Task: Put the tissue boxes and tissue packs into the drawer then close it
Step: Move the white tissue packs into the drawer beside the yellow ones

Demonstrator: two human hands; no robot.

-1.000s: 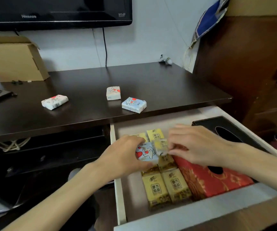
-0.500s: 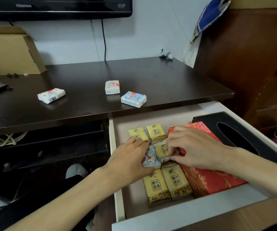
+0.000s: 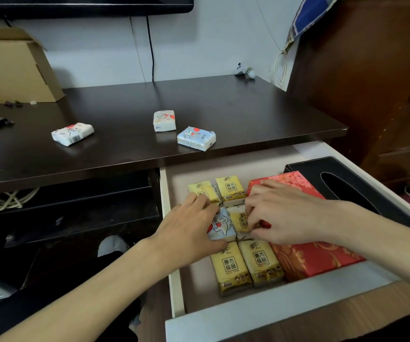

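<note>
Dark bench [image 3: 124, 144] carries three tissue packs [image 3: 196, 138]; below, the open drawer [image 3: 174, 243] holds packs and boxes. Left hand [image 3: 189, 233] grip closes on a blue pack [image 3: 221, 227], right hand [image 3: 285, 215] grip pinching a yellow pack [image 3: 239, 219] beside it.

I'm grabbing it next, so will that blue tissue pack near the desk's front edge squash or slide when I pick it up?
The blue tissue pack probably squashes a little: its wrapper looks soft and crinkled. It lies flat, so tipping seems unlikely. The glossy film may slide on the smooth desk.
</note>
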